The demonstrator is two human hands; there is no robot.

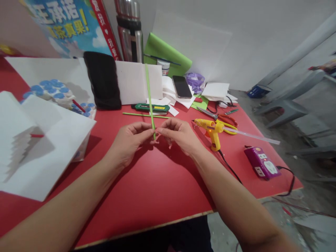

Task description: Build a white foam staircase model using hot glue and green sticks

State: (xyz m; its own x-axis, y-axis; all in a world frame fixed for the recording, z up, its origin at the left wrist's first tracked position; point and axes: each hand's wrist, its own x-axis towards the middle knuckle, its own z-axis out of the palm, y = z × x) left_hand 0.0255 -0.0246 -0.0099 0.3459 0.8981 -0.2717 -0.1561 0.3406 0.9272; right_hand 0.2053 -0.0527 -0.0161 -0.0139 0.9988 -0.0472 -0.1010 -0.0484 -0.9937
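Note:
A thin green strip (149, 91) rises between my two hands over the red tabletop, its lower end pinched at the fingertips. My left hand (132, 140) closes thumb and fingers on that end from the left. From the right, my right hand (180, 134) pinches at the same end, thumb and index finger together. Beyond the hands lies a second green strip (140, 114), flat on the table. Just behind it is a green utility knife (157, 107). To the right of my right hand stands a yellow glue gun (210, 129) with a clear glue stick in it.
White paper pieces (60, 147) cover the left side beside a blue-and-white bundle (52, 89). A black case (102, 80), a steel thermos (130, 31) and a phone (182, 86) line the back. Scissors (227, 120) and a purple power box (261, 162) sit right, near the table edge.

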